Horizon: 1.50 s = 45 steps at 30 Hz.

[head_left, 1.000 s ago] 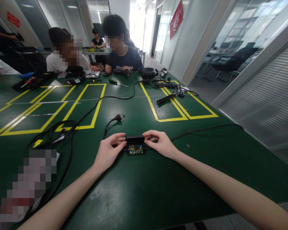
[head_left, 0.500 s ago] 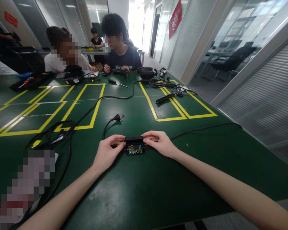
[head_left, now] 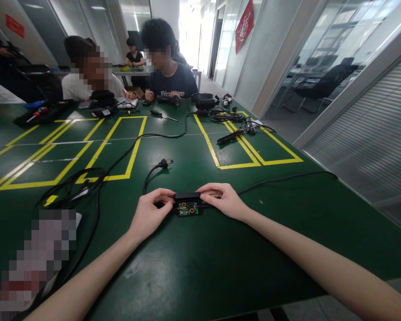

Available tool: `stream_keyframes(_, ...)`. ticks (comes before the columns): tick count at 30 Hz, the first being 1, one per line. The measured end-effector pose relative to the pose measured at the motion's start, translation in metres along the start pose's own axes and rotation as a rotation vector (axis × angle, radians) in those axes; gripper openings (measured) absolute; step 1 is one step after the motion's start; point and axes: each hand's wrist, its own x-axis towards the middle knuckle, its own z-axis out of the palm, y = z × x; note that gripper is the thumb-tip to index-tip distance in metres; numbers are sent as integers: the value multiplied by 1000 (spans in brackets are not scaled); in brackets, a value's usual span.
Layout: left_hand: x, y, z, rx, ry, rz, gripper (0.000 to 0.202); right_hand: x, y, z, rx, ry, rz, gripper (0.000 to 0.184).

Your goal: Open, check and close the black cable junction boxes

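Between my hands is a black plastic cover point(head_left: 187, 195), long and narrow, held by its two ends. My left hand point(head_left: 152, 209) pinches its left end between thumb and fingers. The right end is in the closed fingers of my right hand point(head_left: 225, 201). Just below and nearer to me lies a circuit board point(head_left: 189, 208) with round copper coils, set in a black lower casing. A plug point(head_left: 165, 163) on a short black cord lies beyond my left hand. Another black cable point(head_left: 287, 176) runs off to the right from behind my right hand.
The green table point(head_left: 187, 267) carries yellow tape outlines. Coiled black cable point(head_left: 76, 187) lies at left, beside a blurred flat object point(head_left: 40, 258). Farther off are a screwdriver point(head_left: 163, 116), a power drill point(head_left: 169, 100) and tangled black parts point(head_left: 237, 125). Two people sit across the table.
The black cover is slightly lower and nearer the circuit board. Both hands keep their grip on its ends and have hardly moved.
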Motion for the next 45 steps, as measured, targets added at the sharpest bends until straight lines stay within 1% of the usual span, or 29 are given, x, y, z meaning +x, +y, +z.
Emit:
stream_keyframes(5,1,0,-1,-7,1,3,23,-1,-3,-1,-35,-26,-46,35)
stream_keyframes(11,1,4,-2,-23,-7,7,20,-2,-7,-3,-51,-89,-189,21)
stream_keyframes(16,1,4,-2,-23,-16,12,19,-2,-8,-5,-113,-116,-297,18)
stream_keyframes(18,0,5,-4,7,-43,32,19,-3,-10,-6,-160,-127,-348,17)
stream_keyframes(20,0,5,-7,47,-100,85,19,-4,-12,-7,-207,-134,-408,17)
stream_keyframes(24,-2,7,-13,172,-219,318,18,-5,-12,-8,-288,-146,-499,15)
stream_keyframes(26,-3,7,-14,248,-271,396,23,-5,-12,-8,-321,-154,-520,16)
stream_keyframes(29,-4,4,-11,302,-310,428,35,-5,-11,-8,-358,-162,-554,18)
stream_keyframes(33,-3,-2,-7,299,-299,438,29,-5,-10,-9,-409,-195,-598,25)
stream_keyframes(36,-1,-3,-6,315,-290,476,25,-5,-7,-8,-496,-223,-612,40)
stream_keyframes(38,0,-2,-6,334,-284,491,26,-4,-5,-4,-565,-213,-626,47)
stream_keyframes(42,1,2,-3,438,-286,511,30,-4,-3,7,-694,-147,-629,49)
stream_keyframes(45,0,2,2,541,-293,546,31,-4,-4,12,-773,-161,-602,45)
